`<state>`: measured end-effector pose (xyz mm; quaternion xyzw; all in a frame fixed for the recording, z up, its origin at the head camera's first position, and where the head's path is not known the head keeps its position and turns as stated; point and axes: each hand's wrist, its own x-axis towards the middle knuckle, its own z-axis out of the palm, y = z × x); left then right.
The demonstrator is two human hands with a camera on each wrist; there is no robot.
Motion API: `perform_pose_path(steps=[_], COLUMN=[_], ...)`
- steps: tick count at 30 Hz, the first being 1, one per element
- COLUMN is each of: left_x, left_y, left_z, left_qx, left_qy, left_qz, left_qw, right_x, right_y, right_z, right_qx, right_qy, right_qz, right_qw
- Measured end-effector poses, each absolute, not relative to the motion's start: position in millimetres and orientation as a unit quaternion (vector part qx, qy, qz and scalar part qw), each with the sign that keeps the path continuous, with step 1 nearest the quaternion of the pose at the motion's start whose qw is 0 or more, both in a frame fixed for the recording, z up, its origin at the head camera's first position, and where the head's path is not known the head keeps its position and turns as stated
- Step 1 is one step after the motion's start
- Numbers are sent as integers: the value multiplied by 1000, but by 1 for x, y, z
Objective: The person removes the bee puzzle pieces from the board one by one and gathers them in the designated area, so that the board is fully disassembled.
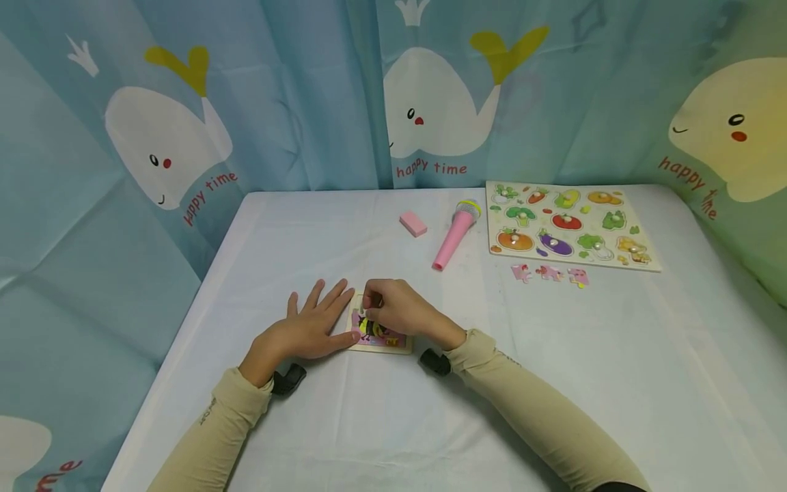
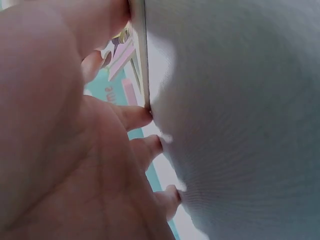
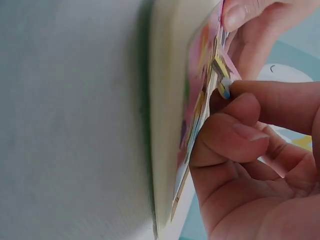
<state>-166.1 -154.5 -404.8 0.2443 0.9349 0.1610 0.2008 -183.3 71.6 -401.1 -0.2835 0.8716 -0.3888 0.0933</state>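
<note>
A small wooden puzzle board (image 1: 378,349) with a bee picture on pink lies flat on the table between my hands. My left hand (image 1: 307,333) is spread at its left side, the thumb on the picture and the other fingers straight; one fingertip touches the board's edge in the left wrist view. Above the picture, my right hand (image 1: 402,311) has its thumb and index finger bent together. They pinch a thin puzzle piece (image 3: 221,72), tilted up from the board in the right wrist view. Part of the picture is hidden under the right hand.
Behind the hands lie a pink block (image 1: 413,223) and a pink toy microphone (image 1: 453,236). A vegetable peg puzzle (image 1: 572,260) is at the back right, with three loose pink puzzle pieces (image 1: 549,272) before it. A blue whale curtain (image 1: 332,102) borders the table.
</note>
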Motion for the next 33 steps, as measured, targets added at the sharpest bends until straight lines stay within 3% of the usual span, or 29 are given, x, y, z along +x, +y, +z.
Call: perform_pose_path(steps=[15, 33], left_x=[-166, -166], left_y=[-154, -155], left_z=[-403, -404], left_qx=[249, 241], left_qy=[932, 934], left_qz=[172, 163], left_qw=[202, 207], right_x=[-183, -177], right_y=[76, 115], right_z=[-396, -394], right_qx=[-227, -186], right_qy=[867, 845], right_qz=[-421, -479], right_qw=[140, 145])
